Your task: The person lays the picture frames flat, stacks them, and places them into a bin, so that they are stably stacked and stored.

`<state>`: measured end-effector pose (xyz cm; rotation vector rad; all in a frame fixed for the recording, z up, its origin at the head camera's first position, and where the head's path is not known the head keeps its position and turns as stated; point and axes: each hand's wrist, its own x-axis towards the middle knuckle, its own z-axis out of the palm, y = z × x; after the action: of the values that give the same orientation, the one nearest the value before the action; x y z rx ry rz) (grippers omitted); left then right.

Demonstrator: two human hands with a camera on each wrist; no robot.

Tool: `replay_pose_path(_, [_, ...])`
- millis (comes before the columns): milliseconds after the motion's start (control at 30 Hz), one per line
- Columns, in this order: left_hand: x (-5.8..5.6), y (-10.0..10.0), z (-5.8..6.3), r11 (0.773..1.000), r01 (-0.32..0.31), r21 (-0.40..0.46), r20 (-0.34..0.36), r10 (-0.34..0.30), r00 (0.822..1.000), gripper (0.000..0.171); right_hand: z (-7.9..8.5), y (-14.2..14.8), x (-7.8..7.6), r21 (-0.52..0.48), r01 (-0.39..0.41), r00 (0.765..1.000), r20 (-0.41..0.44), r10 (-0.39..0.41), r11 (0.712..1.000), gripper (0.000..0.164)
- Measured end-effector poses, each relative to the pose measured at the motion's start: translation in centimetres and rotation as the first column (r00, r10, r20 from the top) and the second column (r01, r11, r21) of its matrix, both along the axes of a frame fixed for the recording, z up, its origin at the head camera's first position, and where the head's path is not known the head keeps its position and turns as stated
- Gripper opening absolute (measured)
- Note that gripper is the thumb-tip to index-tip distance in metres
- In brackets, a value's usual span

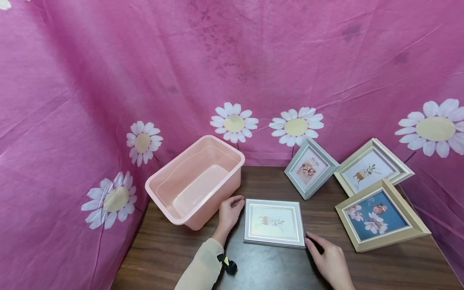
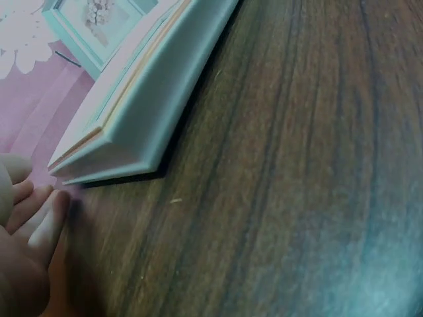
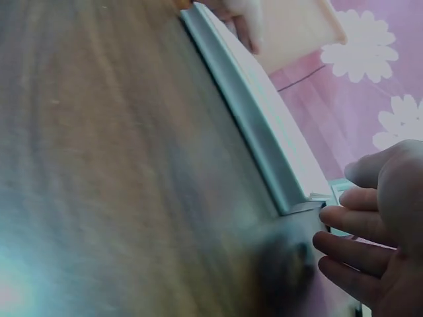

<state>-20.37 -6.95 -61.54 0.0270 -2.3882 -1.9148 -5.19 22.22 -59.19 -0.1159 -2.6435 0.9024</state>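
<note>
A silver-white photo frame (image 1: 274,222) lies face up on the wooden table, a plant-and-pot print inside it. At its left edge is my left hand (image 1: 230,212), between the frame and a pink bin; in the left wrist view its loosely bent fingers (image 2: 41,221) are close to the frame's corner. My right hand (image 1: 329,257) is by the lower right corner. The right wrist view shows those fingers (image 3: 357,241) extended, fingertips right at the frame's end (image 3: 291,191). Neither hand has its fingers curled round the frame.
The pink plastic bin (image 1: 236,180) stands at the left back. A grey-green photo frame (image 1: 298,187) stands at the back right, beside a cream frame (image 1: 346,183) and a tan frame (image 1: 357,237) with a blue flower picture. A pink daisy-print cloth (image 1: 188,92) hangs behind the table (image 1: 268,270).
</note>
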Motion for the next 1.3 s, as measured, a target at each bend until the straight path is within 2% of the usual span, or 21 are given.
replay_pose_path(200, [0.1, 0.4, 0.6, 1.000, -0.024, -0.010, -0.058, 0.023, 0.998, 0.018, 0.8, 0.5, -0.6, -0.055, 0.053, 0.998, -0.037, -0.055, 0.997, 0.014])
replay_pose_path(367, [0.3, 0.5, 1.2, 0.999, 0.004, -0.039, -0.095, -0.008, 0.995, 0.019, 1.4, 0.9, -1.3, -0.107, 0.079, 0.995, -0.056, -0.086, 0.991, 0.017])
replay_pose_path(500, [0.4, 0.6, 1.7, 0.999, 0.020, -0.050, -0.110, -0.025, 0.994, 0.020, 2.2, 1.4, -2.0, -0.141, 0.080, 0.996, -0.017, -0.083, 0.987, 0.018])
replay_pose_path(600, [0.4, 0.8, 2.1, 0.998, 0.042, -0.038, -0.116, -0.046, 0.992, 0.020, 3.0, 1.8, -2.5, -0.184, 0.067, 0.998, 0.019, -0.065, 0.981, 0.021])
replay_pose_path(733, [0.3, 1.0, 2.4, 0.997, 0.082, -0.013, -0.122, -0.083, 0.989, 0.022, 3.8, 2.2, -3.4, -0.231, 0.065, 0.998, 0.008, -0.065, 0.971, 0.022])
replay_pose_path(1033, [-0.3, 1.9, 3.2, 0.982, 0.186, 0.015, -0.120, -0.183, 0.976, 0.028, 5.3, 2.9, -5.2, -0.244, 0.085, 0.994, -0.044, -0.098, 0.966, 0.024])
replay_pose_path(1300, [-0.7, 3.0, 4.0, 0.974, 0.212, 0.079, -0.110, -0.203, 0.973, 0.028, 6.8, 3.6, -6.3, -0.234, 0.096, 0.995, 0.039, -0.089, 0.967, 0.032])
